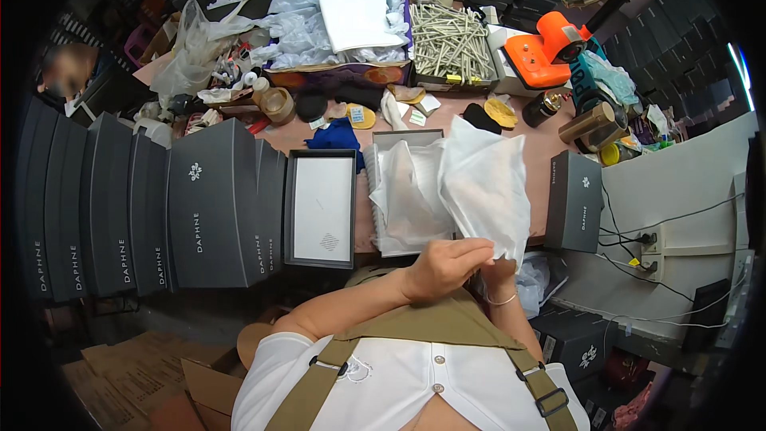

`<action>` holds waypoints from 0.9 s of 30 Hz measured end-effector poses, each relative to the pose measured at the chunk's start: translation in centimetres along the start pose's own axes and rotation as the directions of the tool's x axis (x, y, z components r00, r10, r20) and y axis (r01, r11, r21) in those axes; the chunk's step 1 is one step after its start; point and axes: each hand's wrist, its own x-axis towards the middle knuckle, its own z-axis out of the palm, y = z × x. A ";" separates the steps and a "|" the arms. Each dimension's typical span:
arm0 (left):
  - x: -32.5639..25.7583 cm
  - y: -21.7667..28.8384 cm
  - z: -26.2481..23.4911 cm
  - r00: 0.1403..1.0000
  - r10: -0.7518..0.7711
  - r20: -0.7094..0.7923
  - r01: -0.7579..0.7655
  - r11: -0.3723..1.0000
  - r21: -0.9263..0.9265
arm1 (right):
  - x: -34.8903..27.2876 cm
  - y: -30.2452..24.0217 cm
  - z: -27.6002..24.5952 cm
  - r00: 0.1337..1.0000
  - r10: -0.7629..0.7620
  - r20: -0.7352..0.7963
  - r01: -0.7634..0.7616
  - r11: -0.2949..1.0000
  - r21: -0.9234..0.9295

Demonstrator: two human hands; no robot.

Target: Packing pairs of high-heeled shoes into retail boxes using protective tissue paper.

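A white, semi-sheer soft bag (485, 179) slants up over the right side of an open box, with something pale pinkish faintly showing through it. My right hand (500, 270) grips its lower end, the fingers partly hidden behind it. My left hand (449, 266) is closed at the same lower edge, thumb and fingers pinched together on it. Just left of the bag stands the open grey shoebox (391, 136), lined with white paper. Inside it lies another white wrapped packet (411, 183). A dark box lid (289, 215), white inside, rests left of the box.
Dark grey shoeboxes (211, 207) stand in a row at the left, and another (574, 201) stands at the right. Behind are a carton of paper twists (451, 41), an orange device (542, 52) and heaped plastic (295, 16). A person (68, 72) is at far left.
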 end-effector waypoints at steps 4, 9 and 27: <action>-0.3 -0.8 2.8 0.993 0.060 0.103 -0.052 0.995 -0.084 | 0.0 -3.0 -3.6 0.961 0.022 0.274 -0.175 0.819 0.546; -0.6 -1.2 6.4 0.974 -0.012 0.226 0.047 0.987 -0.152 | -1.1 -0.5 -6.4 0.988 -0.124 -0.089 0.133 0.986 0.104; -21.8 -12.1 -0.9 -0.239 -0.970 0.043 0.726 -0.208 -0.655 | 10.2 12.5 4.4 0.904 0.250 0.346 0.319 0.144 -0.937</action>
